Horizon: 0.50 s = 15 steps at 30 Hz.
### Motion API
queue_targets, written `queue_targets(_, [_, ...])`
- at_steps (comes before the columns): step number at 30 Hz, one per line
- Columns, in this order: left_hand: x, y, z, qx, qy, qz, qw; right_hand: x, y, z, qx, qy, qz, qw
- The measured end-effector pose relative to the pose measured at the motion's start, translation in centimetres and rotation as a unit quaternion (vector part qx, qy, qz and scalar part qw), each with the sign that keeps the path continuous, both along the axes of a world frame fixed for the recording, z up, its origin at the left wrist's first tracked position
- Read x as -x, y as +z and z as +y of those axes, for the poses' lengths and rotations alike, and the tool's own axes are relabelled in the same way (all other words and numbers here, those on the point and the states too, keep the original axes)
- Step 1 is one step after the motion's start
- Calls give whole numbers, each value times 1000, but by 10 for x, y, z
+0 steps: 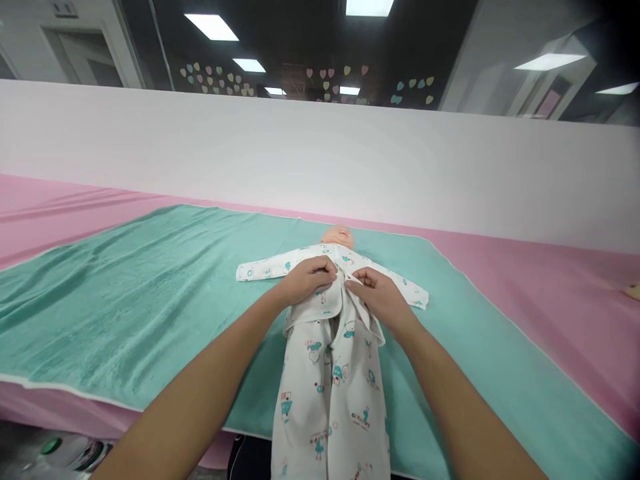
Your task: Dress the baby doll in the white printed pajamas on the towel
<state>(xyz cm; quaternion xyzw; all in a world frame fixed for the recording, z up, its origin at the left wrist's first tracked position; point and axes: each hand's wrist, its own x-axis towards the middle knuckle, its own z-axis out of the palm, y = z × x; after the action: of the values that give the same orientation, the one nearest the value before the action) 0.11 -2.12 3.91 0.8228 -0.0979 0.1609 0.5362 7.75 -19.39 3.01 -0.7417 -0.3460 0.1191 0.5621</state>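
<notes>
A baby doll (339,236) lies on its back, its head toward the wall, dressed in a white printed jacket (320,303) with both sleeves stretched out sideways. Below the jacket, white printed trousers (333,400) run toward me past the near edge. My left hand (314,277) pinches the left front edge of the jacket at the chest. Opposite it, my right hand (377,290) has thumb and fingers closed on the jacket's other front edge. The two edges meet between my hands; the fastening there is too small to make out.
A green blanket (150,300) with a white border lies over a pink sheet (530,300). Behind stands a low white wall (300,160) under a dark window with heart stickers. A clear container with a green cap (51,445) is low at the left. Something tan (633,291) shows at the right edge.
</notes>
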Motion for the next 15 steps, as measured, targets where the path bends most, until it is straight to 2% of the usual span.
queue_targets(3, [-1,2,-5,-87,7,-43,995,2,0,-1,28,21,-83,996])
queue_targets(5, [-2,4,-6,-104,8,-41,994,3,0,-1,36,49,-113,992])
queue_targets(8, [-1,5,-5,-53,-12,-13,998,5,-3,0,21,56,-118,991])
queue_targets(11, [-1,3,-3,26,-23,16,999,9,-9,5,-16,22,-57,998])
queue_targets(15, [-1,1,-1,81,-26,31,996,13,-15,9,-51,0,8,999])
